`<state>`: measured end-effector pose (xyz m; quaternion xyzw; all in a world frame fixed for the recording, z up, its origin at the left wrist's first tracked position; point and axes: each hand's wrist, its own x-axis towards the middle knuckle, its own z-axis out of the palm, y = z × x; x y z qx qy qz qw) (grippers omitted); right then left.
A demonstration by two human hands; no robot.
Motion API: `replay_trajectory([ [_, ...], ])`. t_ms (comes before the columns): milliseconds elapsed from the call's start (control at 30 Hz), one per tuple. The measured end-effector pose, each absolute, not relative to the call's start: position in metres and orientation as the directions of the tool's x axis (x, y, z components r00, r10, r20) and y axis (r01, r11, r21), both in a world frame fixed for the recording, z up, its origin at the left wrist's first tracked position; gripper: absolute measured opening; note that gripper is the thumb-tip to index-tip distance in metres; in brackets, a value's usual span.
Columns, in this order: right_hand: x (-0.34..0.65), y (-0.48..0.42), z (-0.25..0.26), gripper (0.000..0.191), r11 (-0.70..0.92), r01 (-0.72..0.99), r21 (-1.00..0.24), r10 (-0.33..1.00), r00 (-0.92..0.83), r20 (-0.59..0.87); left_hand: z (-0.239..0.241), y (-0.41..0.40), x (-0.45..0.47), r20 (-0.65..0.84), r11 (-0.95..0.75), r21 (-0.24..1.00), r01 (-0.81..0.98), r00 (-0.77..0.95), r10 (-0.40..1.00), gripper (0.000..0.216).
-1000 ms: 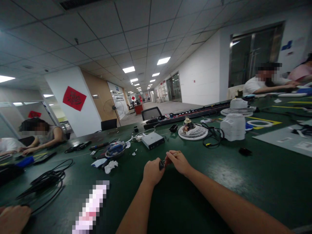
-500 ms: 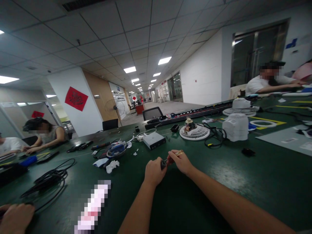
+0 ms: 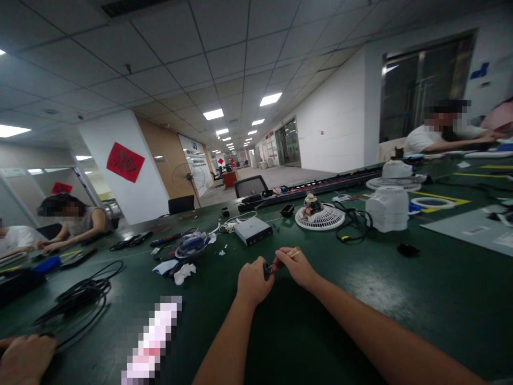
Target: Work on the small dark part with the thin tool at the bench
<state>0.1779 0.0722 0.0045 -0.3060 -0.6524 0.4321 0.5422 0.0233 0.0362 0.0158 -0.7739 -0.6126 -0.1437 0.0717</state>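
Note:
In the middle of the view, my left hand (image 3: 253,282) is closed around a small black part (image 3: 267,270), mostly covered by the fingers; its exact kind does not show. My right hand (image 3: 297,268) pinches a screwdriver with an amber handle (image 3: 295,251). Its thin metal shaft points left and meets the black part. Both hands are held close together above the green tabletop (image 3: 320,331). Just beyond them lies a grey and black optical disc drive (image 3: 253,231).
A white fan grille with a motor (image 3: 319,215) and a white plastic housing (image 3: 387,209) stand to the right. Crumpled tissue (image 3: 185,274), coiled black cable (image 3: 78,294) and a pixelated object (image 3: 154,339) lie left. Another person's hand (image 3: 28,355) is at the lower left.
Both hands stay in almost the same place. The black part is turned slightly, with its rounded opening showing a little more by the screwdriver's shaft.

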Motion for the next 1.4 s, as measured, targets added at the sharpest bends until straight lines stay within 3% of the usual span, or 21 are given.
replay_trajectory([
  [233, 0.1785, 0.0774, -0.0009, 0.037, 0.427, 0.023, -0.904, 0.883, -0.227, 0.411, 0.0133, 0.0371, 0.0219, 0.293, -0.224, 0.059, 0.973, 0.197, 0.935, 0.02],
  [500, 0.1784, 0.0767, 0.0001, 0.039, 0.358, -0.131, -0.925, 0.887, -0.262, 0.38, 0.0129, 0.0382, 0.0223, 0.3, -0.225, 0.073, 0.972, 0.193, 0.934, 0.021],
  [733, 0.1785, 0.0754, 0.0007, 0.038, 0.382, 0.012, -0.924, 0.898, -0.241, 0.369, 0.013, 0.0381, 0.0204, 0.29, -0.221, 0.085, 0.972, 0.188, 0.938, 0.018],
  [933, 0.1779, 0.0748, 0.0008, 0.039, 0.363, -0.105, -0.926, 0.885, -0.272, 0.378, 0.0163, 0.0349, 0.0229, 0.289, -0.218, 0.069, 0.974, 0.19, 0.938, 0.02],
  [1167, 0.179, 0.0761, 0.0011, 0.037, 0.442, 0.082, -0.893, 0.88, -0.234, 0.413, 0.0106, 0.0385, 0.0211, 0.322, -0.242, 0.061, 0.968, 0.21, 0.923, 0.018],
  [1400, 0.1784, 0.0744, 0.0019, 0.039, 0.404, -0.066, -0.912, 0.874, -0.266, 0.407, 0.0146, 0.0357, 0.0224, 0.306, -0.225, 0.077, 0.971, 0.192, 0.933, 0.019],
])
